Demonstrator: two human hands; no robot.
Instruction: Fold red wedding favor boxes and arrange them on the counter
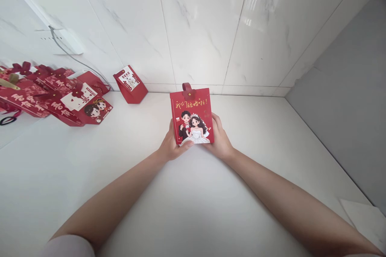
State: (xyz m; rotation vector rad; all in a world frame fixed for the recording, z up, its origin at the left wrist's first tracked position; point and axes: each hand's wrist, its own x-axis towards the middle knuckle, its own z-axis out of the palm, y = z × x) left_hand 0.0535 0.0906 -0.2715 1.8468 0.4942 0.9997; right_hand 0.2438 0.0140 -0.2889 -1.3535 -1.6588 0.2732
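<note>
Red box in hands, “我们结婚啦!”

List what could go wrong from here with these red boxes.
The left hand rests its thumb on the front of the red box; pressing hard could dent it. The right hand is at the opposite side, so an uneven squeeze may skew it. Leftward, a cord hangs near the piled boxes; snagging it might shift them.
</note>
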